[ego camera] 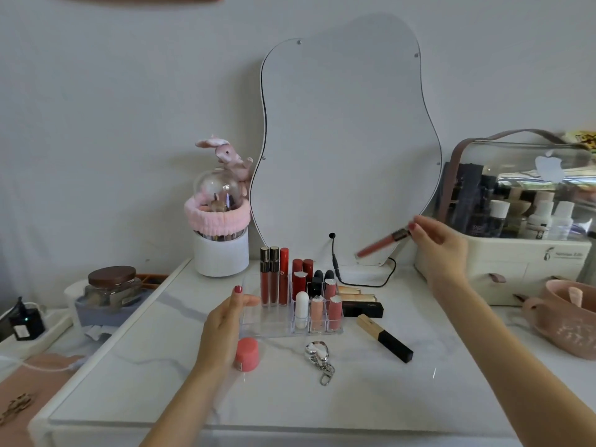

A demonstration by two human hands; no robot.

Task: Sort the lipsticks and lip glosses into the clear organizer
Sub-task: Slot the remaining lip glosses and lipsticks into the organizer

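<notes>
Right hand (435,243) grip pinched on lip gloss (382,242) mid-air – left hand (225,321) open, touching clear organizer (274,324).

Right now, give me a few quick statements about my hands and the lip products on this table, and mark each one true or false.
1. The right hand holds a pink lip gloss in the air. True.
2. The left hand rests beside the clear organizer. True.
3. The black and gold tube stands in the organizer. False: it lies on the table to its right.
4. The round pink jar sits behind the organizer. False: it sits in front, by the left hand.
5. The silver keychain lies in front of the organizer. True.
</notes>
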